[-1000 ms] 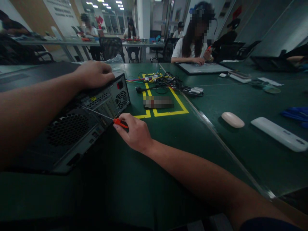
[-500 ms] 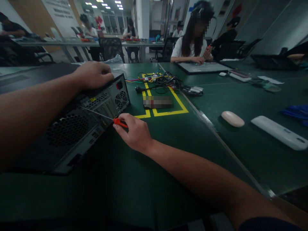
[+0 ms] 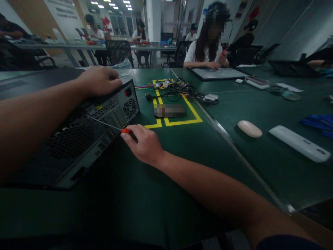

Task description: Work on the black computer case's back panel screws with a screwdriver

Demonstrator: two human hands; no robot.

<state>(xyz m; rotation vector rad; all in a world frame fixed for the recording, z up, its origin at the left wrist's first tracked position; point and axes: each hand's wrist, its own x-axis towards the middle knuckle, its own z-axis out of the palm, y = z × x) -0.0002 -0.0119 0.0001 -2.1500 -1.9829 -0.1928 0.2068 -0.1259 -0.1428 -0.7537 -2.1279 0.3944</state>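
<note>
A dark computer case [image 3: 70, 139] lies on the green table at the left, its metal back panel with a fan grille and ports turned toward me. My left hand [image 3: 100, 80] rests on the top edge of the case, fingers bent over it; whether it grips the edge is hard to tell. Beside the back panel, my right hand [image 3: 142, 142] pinches the orange handle of a screwdriver [image 3: 125, 131]. The long thin shaft runs left to the panel, its tip near the slots below my left forearm.
Tangled cables [image 3: 182, 86] and a blurred flat item [image 3: 170, 110] lie around yellow tape. Further right are a pinkish oval object [image 3: 249, 128], a long white device [image 3: 299, 143] and blue material [image 3: 318, 124]. A person [image 3: 208, 45] works across the table.
The fingers of my right hand cover more of the orange handle, and its lower end no longer shows. The view has shifted slightly. My left hand stays on the case.
</note>
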